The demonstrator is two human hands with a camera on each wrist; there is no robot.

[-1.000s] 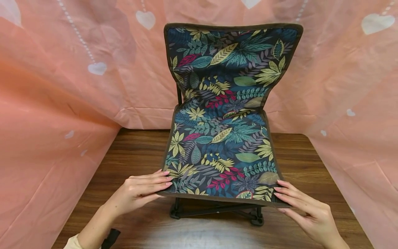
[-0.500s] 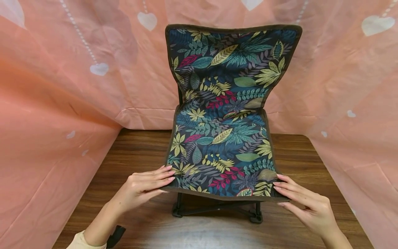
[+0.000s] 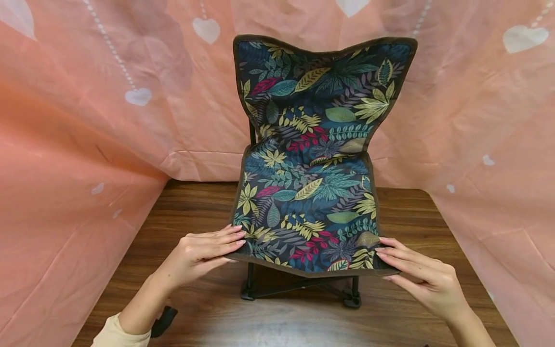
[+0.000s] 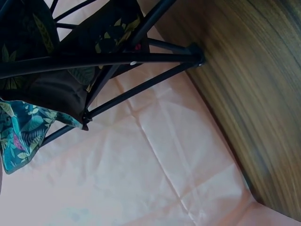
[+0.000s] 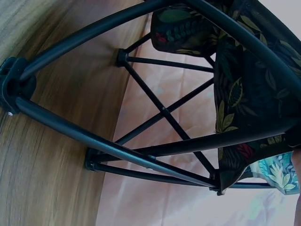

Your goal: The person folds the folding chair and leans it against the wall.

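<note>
Leaf-print folding chair (image 3: 310, 159) on black crossed legs, front seat corners pinched by left hand (image 3: 204, 253) and right hand (image 3: 418, 277).

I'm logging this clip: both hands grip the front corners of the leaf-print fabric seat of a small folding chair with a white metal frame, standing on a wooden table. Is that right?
Not quite: the metal frame is black, not white, as the right wrist view shows. The rest holds: the left hand and right hand grip the front corners of the leaf-print fabric seat of the small folding chair, which stands on the wooden table.
</note>
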